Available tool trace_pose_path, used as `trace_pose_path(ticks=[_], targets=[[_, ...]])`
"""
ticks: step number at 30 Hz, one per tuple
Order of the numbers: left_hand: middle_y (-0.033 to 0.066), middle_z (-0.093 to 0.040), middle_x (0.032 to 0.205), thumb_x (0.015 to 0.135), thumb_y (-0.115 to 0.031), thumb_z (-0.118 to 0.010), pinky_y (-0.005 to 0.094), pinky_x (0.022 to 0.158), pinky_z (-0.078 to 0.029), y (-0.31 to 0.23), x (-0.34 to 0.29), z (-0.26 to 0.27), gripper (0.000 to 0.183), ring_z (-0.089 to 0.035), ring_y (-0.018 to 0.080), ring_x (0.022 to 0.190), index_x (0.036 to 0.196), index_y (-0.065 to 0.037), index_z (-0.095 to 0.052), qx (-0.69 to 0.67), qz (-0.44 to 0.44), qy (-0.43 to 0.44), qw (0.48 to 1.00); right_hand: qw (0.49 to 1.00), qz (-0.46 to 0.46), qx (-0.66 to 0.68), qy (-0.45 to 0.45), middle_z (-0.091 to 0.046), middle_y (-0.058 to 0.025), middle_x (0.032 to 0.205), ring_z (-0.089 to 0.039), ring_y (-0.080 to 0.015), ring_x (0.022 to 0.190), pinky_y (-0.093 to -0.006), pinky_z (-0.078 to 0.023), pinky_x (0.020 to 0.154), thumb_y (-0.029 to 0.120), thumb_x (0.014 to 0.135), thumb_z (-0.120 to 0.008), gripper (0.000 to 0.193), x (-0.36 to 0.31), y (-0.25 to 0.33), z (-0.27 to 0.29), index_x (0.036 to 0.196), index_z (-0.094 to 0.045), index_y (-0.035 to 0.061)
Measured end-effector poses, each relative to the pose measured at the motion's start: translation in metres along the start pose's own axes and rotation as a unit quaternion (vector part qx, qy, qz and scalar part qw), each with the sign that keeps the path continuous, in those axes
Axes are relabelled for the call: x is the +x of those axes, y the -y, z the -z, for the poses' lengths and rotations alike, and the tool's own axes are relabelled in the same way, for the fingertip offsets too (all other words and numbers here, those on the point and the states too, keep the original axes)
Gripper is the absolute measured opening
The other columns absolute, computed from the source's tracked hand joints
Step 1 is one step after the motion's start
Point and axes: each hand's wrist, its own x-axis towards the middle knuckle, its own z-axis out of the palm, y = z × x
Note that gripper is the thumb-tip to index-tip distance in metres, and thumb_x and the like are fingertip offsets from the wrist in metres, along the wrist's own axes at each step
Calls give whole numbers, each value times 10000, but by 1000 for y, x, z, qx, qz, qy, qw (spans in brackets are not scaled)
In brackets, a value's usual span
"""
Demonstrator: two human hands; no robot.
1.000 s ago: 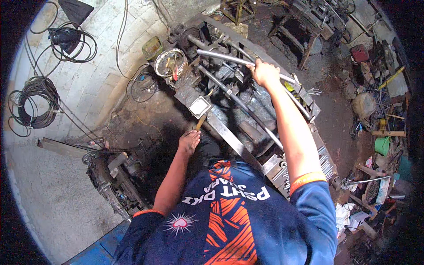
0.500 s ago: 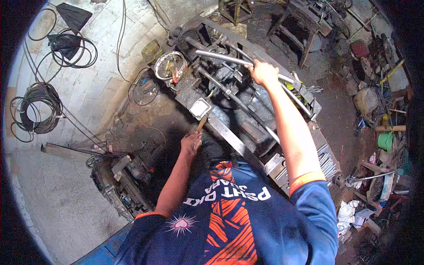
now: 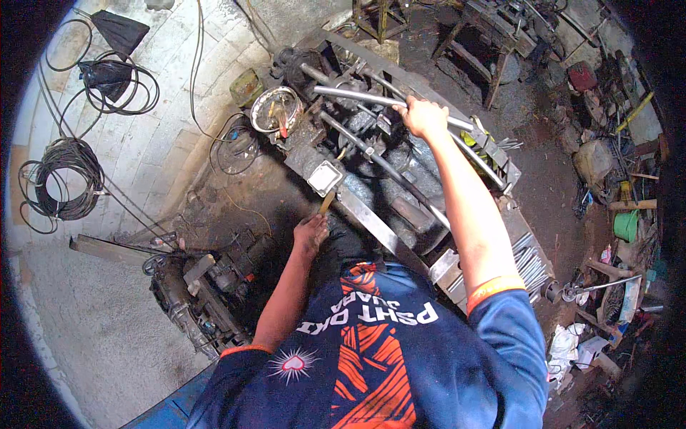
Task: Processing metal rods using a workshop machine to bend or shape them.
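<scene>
My right hand (image 3: 426, 119) is closed around a long, shiny metal bar (image 3: 357, 96). The bar lies slantwise over the far side of a dark, greasy machine (image 3: 382, 154), its left end reaching toward the machine's upper left. On the near side, my left hand (image 3: 312, 232) is closed at the lower end of a short yellow-brown handle (image 3: 328, 201). The upper end of that handle meets the machine's edge below a white-faced square part (image 3: 324, 178); whether it is fixed there cannot be seen.
A round pan (image 3: 276, 109) with small tools sits at the machine's left end. Several thin metal rods (image 3: 530, 266) lie at its lower right. Coiled black cable (image 3: 68, 177) rests at the far left, and another greasy mechanism (image 3: 189, 304) stands left of me. Clutter lines the right side.
The metal bar's left end has dropped slightly toward me, and my right hand has shifted a little to the left with it. My left hand stays at the handle.
</scene>
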Motion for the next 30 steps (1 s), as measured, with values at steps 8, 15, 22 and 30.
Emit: trace_pose_path(ticks=[8,15,22,30], targets=[[73,-654,835,889,-172,-663,269,577,-505,7,11,6,217,-612,144,678,986,3,-580,9,-4,6,1000,1000,7,2,-1,-644,-144,1147,-589,-350,1097,-581,-394,937,606,906,-420,564,-2,4,4,1188,-595,150],[70,-650,810,871,-137,-685,259,546,-487,3,-2,-12,197,-604,141,641,948,20,-594,31,-50,-42,997,1000,3,18,-14,-650,-152,1126,-597,-348,1085,-590,-386,932,605,903,-425,560,-4,-3,-2,1177,-597,148],[110,-663,914,855,-144,-703,283,613,-515,9,10,-1,283,-639,188,740,1025,36,-567,99,-49,-36,993,1000,-3,20,-15,-647,-111,1140,-582,-307,1111,-593,-346,961,576,901,-457,496,-6,1,1,1162,-616,185],[76,-670,899,882,-164,-667,292,598,-494,6,7,-1,240,-630,160,744,1044,-12,-576,81,-30,-17,996,1000,1,10,-20,-651,-105,1132,-580,-305,1112,-590,-335,967,583,897,-459,498,-2,4,2,1160,-618,191]])
